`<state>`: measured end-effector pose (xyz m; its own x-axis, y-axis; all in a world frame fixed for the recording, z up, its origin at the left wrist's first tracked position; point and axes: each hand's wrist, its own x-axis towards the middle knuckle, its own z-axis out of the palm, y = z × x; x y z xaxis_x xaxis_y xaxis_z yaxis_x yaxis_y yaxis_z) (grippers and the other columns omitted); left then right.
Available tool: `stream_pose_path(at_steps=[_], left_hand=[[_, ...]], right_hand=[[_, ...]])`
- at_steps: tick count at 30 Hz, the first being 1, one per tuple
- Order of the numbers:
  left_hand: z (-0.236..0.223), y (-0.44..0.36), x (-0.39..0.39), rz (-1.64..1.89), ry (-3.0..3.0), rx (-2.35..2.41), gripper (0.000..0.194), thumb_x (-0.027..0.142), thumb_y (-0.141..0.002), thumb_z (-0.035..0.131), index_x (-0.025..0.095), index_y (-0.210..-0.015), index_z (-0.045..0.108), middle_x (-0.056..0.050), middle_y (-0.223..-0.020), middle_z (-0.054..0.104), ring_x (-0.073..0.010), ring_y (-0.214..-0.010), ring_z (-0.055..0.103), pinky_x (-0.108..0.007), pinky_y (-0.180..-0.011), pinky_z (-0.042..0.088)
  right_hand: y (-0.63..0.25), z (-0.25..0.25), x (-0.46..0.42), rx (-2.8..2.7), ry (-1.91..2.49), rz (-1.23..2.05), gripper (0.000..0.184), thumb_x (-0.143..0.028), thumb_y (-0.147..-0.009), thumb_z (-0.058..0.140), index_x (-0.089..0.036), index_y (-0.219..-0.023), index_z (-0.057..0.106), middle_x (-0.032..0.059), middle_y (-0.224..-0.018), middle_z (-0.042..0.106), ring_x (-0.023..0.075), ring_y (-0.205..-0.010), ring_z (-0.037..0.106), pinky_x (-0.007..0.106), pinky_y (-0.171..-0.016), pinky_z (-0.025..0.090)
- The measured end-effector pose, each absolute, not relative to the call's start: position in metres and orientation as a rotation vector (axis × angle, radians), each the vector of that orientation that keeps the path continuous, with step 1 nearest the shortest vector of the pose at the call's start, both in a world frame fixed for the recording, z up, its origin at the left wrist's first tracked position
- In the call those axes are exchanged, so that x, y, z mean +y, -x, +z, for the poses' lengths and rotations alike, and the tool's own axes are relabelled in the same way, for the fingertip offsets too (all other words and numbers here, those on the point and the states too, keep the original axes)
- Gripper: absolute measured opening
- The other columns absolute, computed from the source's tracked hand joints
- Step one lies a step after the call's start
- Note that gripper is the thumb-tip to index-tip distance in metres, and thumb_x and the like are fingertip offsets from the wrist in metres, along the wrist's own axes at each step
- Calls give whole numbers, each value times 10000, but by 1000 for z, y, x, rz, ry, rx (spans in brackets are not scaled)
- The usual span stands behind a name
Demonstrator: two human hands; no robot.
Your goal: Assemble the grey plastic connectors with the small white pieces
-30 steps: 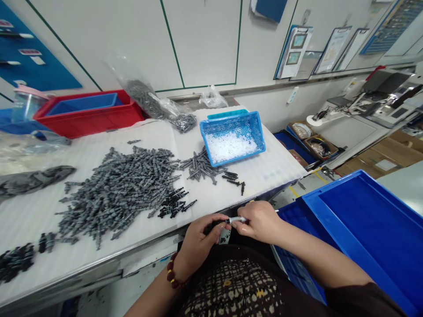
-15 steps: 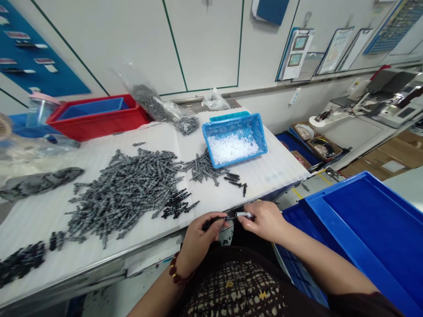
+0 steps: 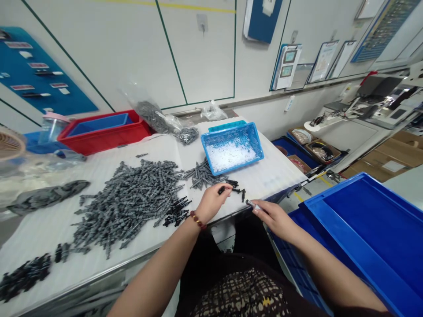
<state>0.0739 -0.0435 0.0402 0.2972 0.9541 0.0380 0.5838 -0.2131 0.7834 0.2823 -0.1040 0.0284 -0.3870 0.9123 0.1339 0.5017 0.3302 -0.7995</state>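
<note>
My left hand (image 3: 211, 203) is over the table's front part, its fingers closed on a small black stepped plastic part (image 3: 221, 190). Right beside its fingertips lie several loose black parts (image 3: 243, 195). To the right, just past the table edge, my right hand (image 3: 276, 219) grips a short silver metal cylinder (image 3: 254, 205), its open end pointing left. A group of black parts with pale rings (image 3: 177, 211) rests left of my left hand, against a large heap of grey stepped parts (image 3: 128, 202). Beyond my left hand is a smaller pile of grey pieces (image 3: 201, 175).
A tilted blue bin (image 3: 261, 149) holds many small white rings. Behind the heap stand a red bin (image 3: 105, 140) and clear bags of grey parts (image 3: 187, 135). More black parts (image 3: 24, 275) lie at far left. A large blue tray (image 3: 370, 220) is on my right.
My hands have moved apart. The left has gone forward over the table to the loose black parts; the right, still gripping the silver cylinder, has shifted slightly right. The view has tilted up.
</note>
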Motion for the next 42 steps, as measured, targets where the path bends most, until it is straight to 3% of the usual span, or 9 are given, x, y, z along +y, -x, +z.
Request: stream_pose_path(at_steps=[3,6,12,17,20,24,28,34,42], left_hand=[[33,-89,-30,478,-2280,1393,138,154,-810,517,156,-865,644,-84,-865,643,-197,-809,607,-289,-707,461],[27,-101,-24,351,-2372,1391,150,96,-794,504,130,-772,648,-113,-841,634,-226,-779,618,-317,-696,451],[29,-111,-18,240,-2451,1444,143,51,-760,490,89,-789,625,-150,-846,629,-245,-751,623,-322,-664,442],[45,-92,-29,489,-2345,1493,133,160,-787,496,149,-861,606,-82,-869,650,-202,-796,601,-279,-702,442],[49,-74,-50,831,-1902,1412,104,226,-782,511,168,-814,591,-28,-769,673,-141,-602,561,-233,-572,435],[48,-56,-81,906,-1556,1296,160,315,-785,557,160,-799,595,-33,-728,695,-98,-458,474,-207,-462,390],[47,-47,-95,844,-1687,1310,195,333,-797,562,178,-866,658,-33,-765,708,-118,-494,534,-219,-501,421],[50,-43,-99,810,-1962,1287,193,327,-824,550,214,-884,694,-28,-821,711,-179,-755,643,-244,-694,480],[51,-44,-108,783,-2097,1232,207,317,-848,537,205,-934,688,-35,-850,722,-177,-767,660,-263,-752,500]], right_hand=[[-283,31,-104,-2005,1247,896,313,-317,-913,391,-187,-1139,564,91,-1115,631,216,-1006,582,349,-880,439],[-283,33,-105,-2021,1297,876,296,-271,-918,354,-177,-1113,556,86,-1025,644,201,-916,591,324,-822,444],[-283,37,-102,-2096,1390,838,225,-254,-908,342,-172,-869,548,28,-734,570,152,-653,513,248,-632,385],[-282,43,-99,-2151,1443,811,206,-240,-900,353,-181,-803,525,-3,-665,517,128,-594,466,222,-575,319],[-280,49,-98,-2227,1451,793,198,-226,-896,363,-180,-820,540,0,-679,542,125,-606,476,218,-574,300],[-277,54,-95,-2360,1456,724,202,-230,-895,379,-182,-794,546,3,-683,560,122,-603,469,221,-561,270],[-270,60,-92,-2529,1439,631,195,-225,-885,404,-182,-784,565,12,-699,588,130,-623,484,232,-560,248],[-259,68,-92,-2681,1410,527,159,-231,-861,452,-171,-852,599,38,-761,631,154,-663,519,250,-571,242],[-254,69,-96,-2695,1316,591,161,-222,-850,447,-170,-802,591,15,-701,612,124,-593,484,249,-540,201]])
